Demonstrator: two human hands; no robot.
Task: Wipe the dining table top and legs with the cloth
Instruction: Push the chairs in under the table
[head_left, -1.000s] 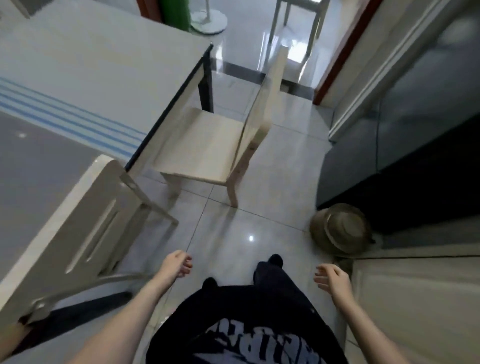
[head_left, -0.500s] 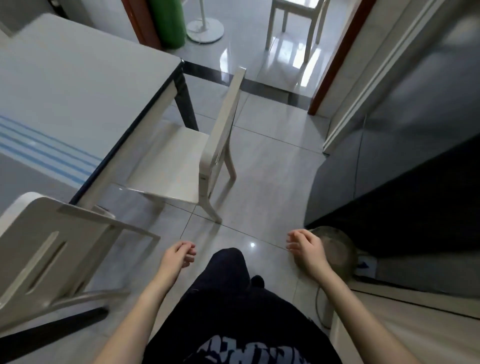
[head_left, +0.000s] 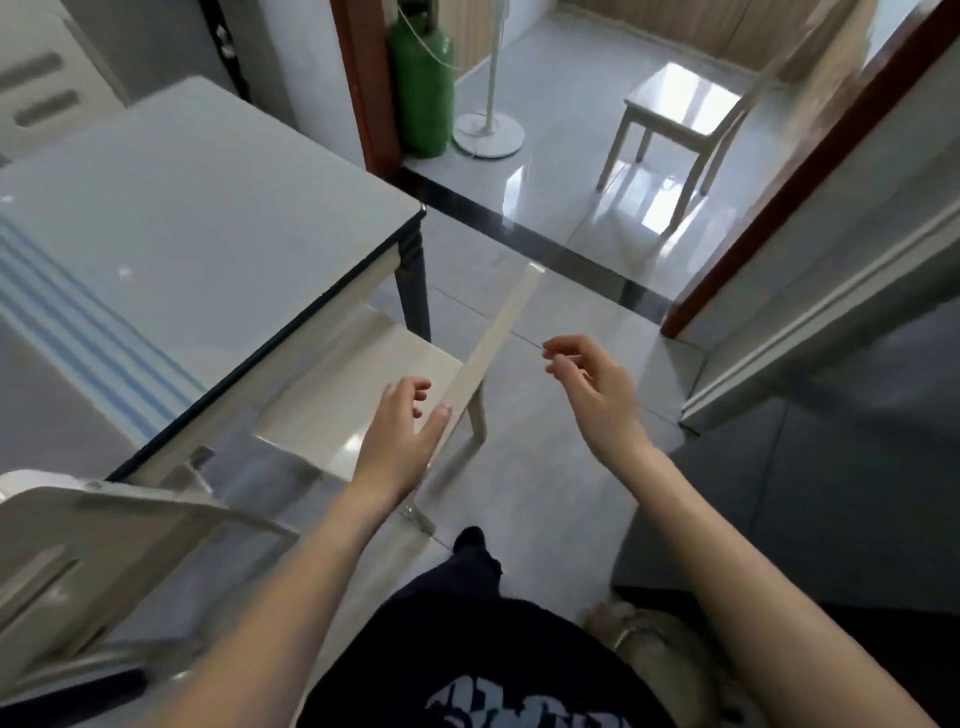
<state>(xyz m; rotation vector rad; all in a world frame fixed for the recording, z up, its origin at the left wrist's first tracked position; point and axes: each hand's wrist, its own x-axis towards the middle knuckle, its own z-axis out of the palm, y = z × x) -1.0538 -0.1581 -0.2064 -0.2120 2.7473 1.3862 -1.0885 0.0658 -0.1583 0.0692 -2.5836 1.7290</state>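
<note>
Grey tile takes up less of my view than half a second ago: the head has lifted, and both hands have come up from hip height. The left hand (head_left: 400, 431) hangs with fingers loosely spread and holds nothing, just over the near end of the chair (head_left: 363, 395) back; I cannot tell whether it touches. The right hand (head_left: 587, 384) is loosely curled, also holding nothing, above the floor to the right of that back.

The surface (head_left: 208, 234) lies at left, with its dark leg (head_left: 413, 291) at the corner. A blue-striped band (head_left: 78, 332) crosses it, cloth or pattern I cannot tell. The chair's seat is tucked partly under the surface edge, between me and the leg. A second chair (head_left: 104, 530) stands at lower left. Past the doorway are a green cylinder (head_left: 421, 93), a fan base (head_left: 488, 135) beside it, and a far chair (head_left: 675, 114). A hat (head_left: 654, 649) now sits at the bottom, by my right forearm.
</note>
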